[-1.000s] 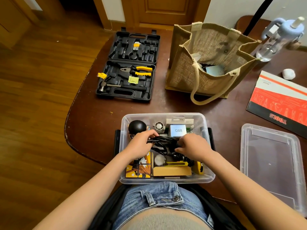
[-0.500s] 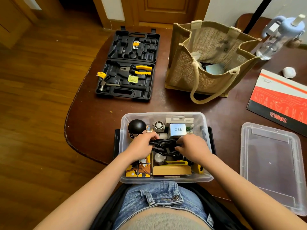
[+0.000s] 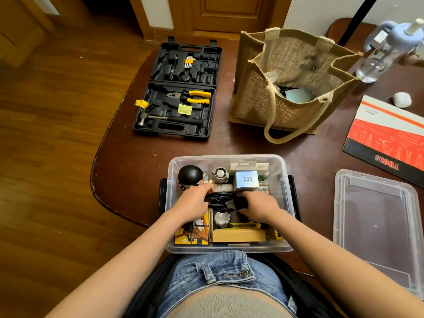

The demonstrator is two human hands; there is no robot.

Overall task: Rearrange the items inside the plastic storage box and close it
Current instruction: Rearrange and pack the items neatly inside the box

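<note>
A clear plastic storage box [image 3: 284, 171] sits at the table's near edge, filled with several small items: a black round-headed figure [image 3: 190, 175], a small white fan [image 3: 220, 173], a white Q88 box [image 3: 246, 179], a yellow box [image 3: 238, 235] and an orange card pack [image 3: 191, 235]. Both hands are inside the box. My left hand [image 3: 193, 204] and my right hand [image 3: 259, 206] grip a bundle of black cable [image 3: 221, 196] between them, above the middle of the box. The box's clear lid [image 3: 376, 223] lies flat on the table to the right.
An open black tool case [image 3: 176, 90] with yellow pliers and a hammer lies at the back left. A jute bag [image 3: 291, 88] stands behind the box. A red TOOLS booklet [image 3: 387, 136], a clear water bottle [image 3: 380, 51] and a white ball [image 3: 402, 100] are at the right.
The hands have shifted slightly on the cable bundle, the right hand moving a little lower and the cable spreading more between them. Nothing else on the table has moved.
</note>
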